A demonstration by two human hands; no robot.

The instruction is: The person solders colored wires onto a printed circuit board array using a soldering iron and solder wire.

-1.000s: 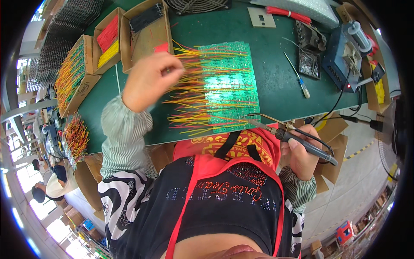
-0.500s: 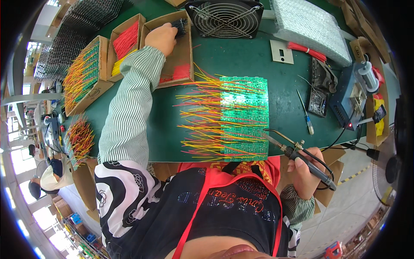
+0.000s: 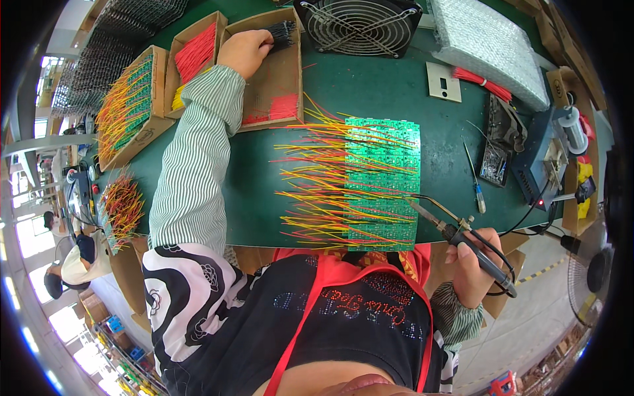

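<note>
My left hand [image 3: 244,54] reaches into a cardboard box [image 3: 299,79] at the back. Its fingers are drawn together at the near end of a bundle of black wires [image 3: 282,34]; whatever is between the fingertips is hidden. My right hand [image 3: 474,263] grips a soldering iron [image 3: 477,254] with a thin curved feed tube beside its tip. The tip points at the right edge of a panel of green circuit boards [image 3: 383,178]. Many red and yellow wires [image 3: 310,178] stick out of the panel to the left.
Left of the box are boxes of red wires [image 3: 196,54] and wired green boards [image 3: 135,109]. A fan [image 3: 360,26] stands at the back. To the right lie a screwdriver [image 3: 477,188], a bundle of red wires [image 3: 482,82], bubble wrap [image 3: 489,49] and a blue soldering unit [image 3: 535,165].
The view has shifted slightly, moving the scene to the right. My left hand has drawn back a little from over the black wires, showing more of them. The iron stays by the panel's edge.
</note>
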